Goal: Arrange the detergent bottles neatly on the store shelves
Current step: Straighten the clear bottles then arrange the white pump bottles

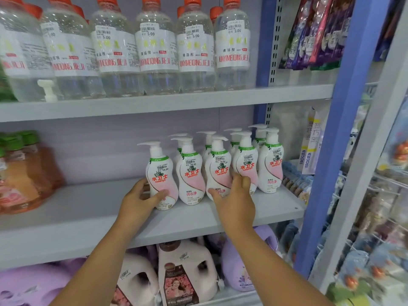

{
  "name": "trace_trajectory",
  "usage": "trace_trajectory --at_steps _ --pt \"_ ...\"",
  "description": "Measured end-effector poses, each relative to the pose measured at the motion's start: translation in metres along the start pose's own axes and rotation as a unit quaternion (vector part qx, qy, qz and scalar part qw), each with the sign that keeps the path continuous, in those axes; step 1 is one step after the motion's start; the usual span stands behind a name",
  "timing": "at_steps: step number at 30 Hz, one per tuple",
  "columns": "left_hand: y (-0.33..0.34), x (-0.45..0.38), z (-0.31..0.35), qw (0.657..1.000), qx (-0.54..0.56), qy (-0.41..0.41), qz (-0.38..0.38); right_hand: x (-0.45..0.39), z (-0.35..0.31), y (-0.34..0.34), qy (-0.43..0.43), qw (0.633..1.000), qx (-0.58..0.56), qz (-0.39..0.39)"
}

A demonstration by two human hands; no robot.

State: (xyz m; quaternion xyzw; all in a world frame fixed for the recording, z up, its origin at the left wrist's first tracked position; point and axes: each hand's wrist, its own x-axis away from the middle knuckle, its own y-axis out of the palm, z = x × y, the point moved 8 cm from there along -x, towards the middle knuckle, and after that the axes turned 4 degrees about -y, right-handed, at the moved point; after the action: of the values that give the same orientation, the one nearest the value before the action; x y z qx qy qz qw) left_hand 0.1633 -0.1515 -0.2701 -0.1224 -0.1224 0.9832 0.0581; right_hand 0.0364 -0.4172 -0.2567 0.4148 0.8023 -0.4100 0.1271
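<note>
My forearms reach up from the bottom of the view to the middle shelf (88,228), where my left hand (141,200) wraps around the leftmost pump bottle (162,180), thumb across its front, and my right hand (234,195) pinches the third front-row bottle (218,171) low on its label. The white-and-pink pump bottles already stand upright in two rows toward the shelf's right end, labels forward; the one in my left hand stands slightly apart and forward, so I judge the row is nearly done and needs only closing up. The grey shelf board lies bare to the left, up to some orange bottles (24,173). Clear red-capped bottles (154,47) fill the shelf above, jugs (187,272) sit below, and a blue upright (331,151) bounds the bay.
</note>
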Motion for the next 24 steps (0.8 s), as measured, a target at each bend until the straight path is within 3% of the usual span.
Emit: trace_trajectory --at_steps 14,20,24 --pt "-0.001 -0.001 -0.001 1.0 0.007 0.0 -0.004 -0.001 -0.004 0.001 0.002 0.997 0.075 0.01" --pt "0.0 -0.001 -0.002 1.0 0.003 -0.002 -0.003 -0.016 0.038 -0.04 0.008 0.995 -0.064 0.075" --pt "-0.001 -0.003 -0.004 1.0 0.0 -0.007 -0.002 -0.042 0.062 -0.045 0.0 0.999 -0.036 0.009"
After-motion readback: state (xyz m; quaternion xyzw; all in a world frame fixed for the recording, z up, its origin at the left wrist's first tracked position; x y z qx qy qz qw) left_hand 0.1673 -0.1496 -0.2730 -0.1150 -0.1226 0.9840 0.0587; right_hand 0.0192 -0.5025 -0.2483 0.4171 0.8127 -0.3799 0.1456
